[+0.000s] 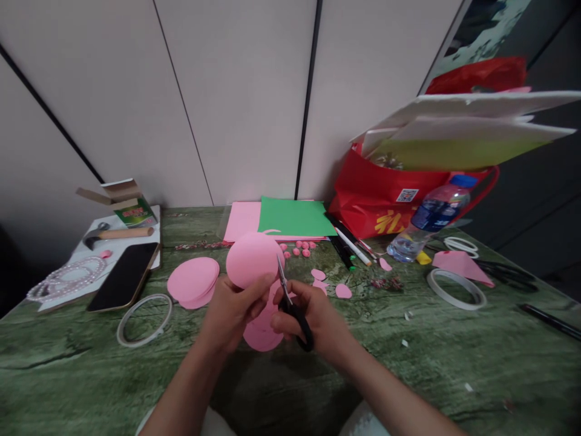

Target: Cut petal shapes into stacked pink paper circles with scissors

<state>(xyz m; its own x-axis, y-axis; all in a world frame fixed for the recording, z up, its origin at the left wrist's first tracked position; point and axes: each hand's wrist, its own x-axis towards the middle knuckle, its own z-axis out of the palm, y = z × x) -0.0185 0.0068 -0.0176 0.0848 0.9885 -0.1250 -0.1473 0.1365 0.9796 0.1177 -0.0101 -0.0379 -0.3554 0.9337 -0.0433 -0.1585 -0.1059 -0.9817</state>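
My left hand (238,306) is closed on the lower edge of a pink paper circle (254,259), which is held up off the table. In my right hand (313,312) is a pair of black-handled scissors (297,318), its blades pointing up along the circle's right edge. A thin curl of pink paper stands at the circle's top. Below my hands lie more pink paper circles (263,336), partly hidden. To the left rests a stack of pink circles (193,280). Small pink paper pieces (344,291) and several little pink rolled bits (305,252) lie beyond my right hand.
On the left are a tape roll (144,345), a phone (124,278), bead strings (68,280) and a hammer (122,234). Green paper (295,217) lies at the back. A tilted water bottle (431,218), red bag (363,194) and another tape roll (456,290) stand right.
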